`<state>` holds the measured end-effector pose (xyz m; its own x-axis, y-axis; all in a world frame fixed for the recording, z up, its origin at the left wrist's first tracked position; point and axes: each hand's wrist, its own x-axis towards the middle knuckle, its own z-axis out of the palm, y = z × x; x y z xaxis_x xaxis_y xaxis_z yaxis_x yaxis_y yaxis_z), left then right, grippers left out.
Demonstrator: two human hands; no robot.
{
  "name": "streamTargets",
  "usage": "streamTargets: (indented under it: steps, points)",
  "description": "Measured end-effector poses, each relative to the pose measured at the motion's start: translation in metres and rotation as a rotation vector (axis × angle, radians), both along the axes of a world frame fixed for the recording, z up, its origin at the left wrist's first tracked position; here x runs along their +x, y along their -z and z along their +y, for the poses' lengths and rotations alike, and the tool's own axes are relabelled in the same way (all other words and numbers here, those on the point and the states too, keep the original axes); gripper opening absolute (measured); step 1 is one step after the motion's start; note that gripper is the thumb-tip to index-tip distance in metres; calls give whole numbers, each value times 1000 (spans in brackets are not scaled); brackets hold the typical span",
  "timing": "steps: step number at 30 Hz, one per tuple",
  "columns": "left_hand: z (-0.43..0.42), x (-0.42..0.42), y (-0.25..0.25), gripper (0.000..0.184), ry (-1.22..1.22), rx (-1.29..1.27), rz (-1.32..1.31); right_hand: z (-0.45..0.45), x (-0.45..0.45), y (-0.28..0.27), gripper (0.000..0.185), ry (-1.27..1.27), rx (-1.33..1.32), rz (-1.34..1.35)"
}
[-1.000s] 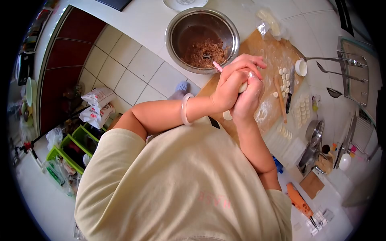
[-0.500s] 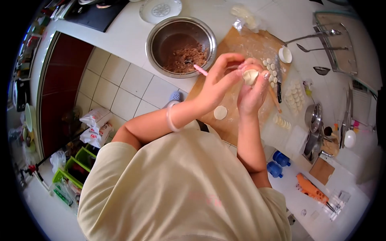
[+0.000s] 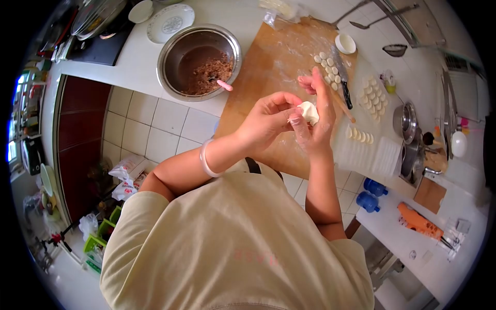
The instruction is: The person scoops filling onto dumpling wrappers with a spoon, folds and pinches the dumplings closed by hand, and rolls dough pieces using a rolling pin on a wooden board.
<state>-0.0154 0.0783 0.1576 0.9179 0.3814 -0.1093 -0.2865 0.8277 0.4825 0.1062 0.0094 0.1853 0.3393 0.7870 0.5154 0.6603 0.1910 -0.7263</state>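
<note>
A small, pale dumpling [image 3: 309, 112] is showing smooth, soft-looking dough, rounded on its right side and partly hidden by the digits. It is hanging above the wooden board [image 3: 248, 103], between the left hand [image 3: 266, 118] and the right hand [image 3: 316, 124]. The fingers of the left hand are closing in a pinch on its near left edge; the right thumb is pressing its lower part, while the straighter right fingers are supporting it from behind and the side. One dumpling is being held; roughly a dozen dough pieces [image 3: 330, 71], round and whitish, are lying loosely on the floured board. Beside them are resting one knife [image 3: 345, 94] with a black handle and one slender wooden rolling pin [image 3: 343, 107]. To the right, a short row of about five shaped pieces [image 3: 360, 136] is lying near a larger cluster [image 3: 373, 99], whose pieces are overlapping too closely for an exact count. One round metal bowl [image 3: 164, 77] is standing on the white surface [image 3: 142, 72], holding a brown, crumbly filling [image 3: 209, 72] and one utensil with a pink handle [image 3: 224, 85]. One patterned white plate [image 3: 170, 24] is lying near this bowl, and one small white cup [image 3: 345, 44] is standing by the knife. Two blue, translucent-looking jugs [image 3: 368, 201] are showing at lower right.
</note>
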Motion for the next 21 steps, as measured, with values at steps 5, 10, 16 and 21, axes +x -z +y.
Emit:
streamTargets:
  steps: [5, 10, 16, 21]
  points:
    - [-29, 22, 16, 14, -109, 127, 41, -54, 16, 8, 61, 125, 62, 113]
    - [-54, 42, 5, 16, -275, 483, 47, -91, 26, 7, 18, 328, 118, -77]
    - [-81, 59, 14, 15, -240, 659, 117, -131, 37, 23, 18, 424, 96, -35]
    - [-98, 60, 57, 9, -137, 639, 206, -160, 36, 62, 21, 439, 53, 51]
